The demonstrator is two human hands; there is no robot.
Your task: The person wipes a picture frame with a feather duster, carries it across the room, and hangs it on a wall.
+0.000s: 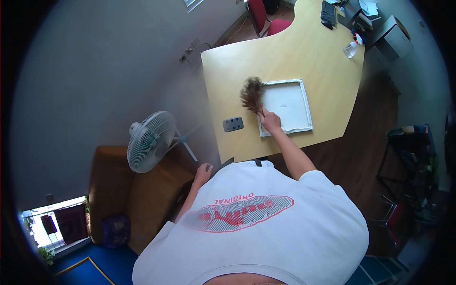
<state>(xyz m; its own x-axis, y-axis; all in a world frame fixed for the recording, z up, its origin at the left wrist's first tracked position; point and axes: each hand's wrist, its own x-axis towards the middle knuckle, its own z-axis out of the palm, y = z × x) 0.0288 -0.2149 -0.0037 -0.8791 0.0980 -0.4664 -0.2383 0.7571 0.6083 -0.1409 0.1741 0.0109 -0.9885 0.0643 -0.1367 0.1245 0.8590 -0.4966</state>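
In the head view my right hand is closed around the handle end of a brown feather duster. The duster's feathers are slightly blurred and hang over the left edge of a white framed canvas. This canvas lies on the desk with its raised border facing up and a small dark mark in its middle. My right hand overlaps its lower left part. Lower left, beside my waist and off the desk, my left hand has curled fingers near something dark; what they hold, if anything, I cannot make out.
A grey plate with dark spots lies on the light wooden desk. A spray bottle and a keyboard are farther back. Left of the desk stand a fan and a brown sofa. A red chair is behind it.
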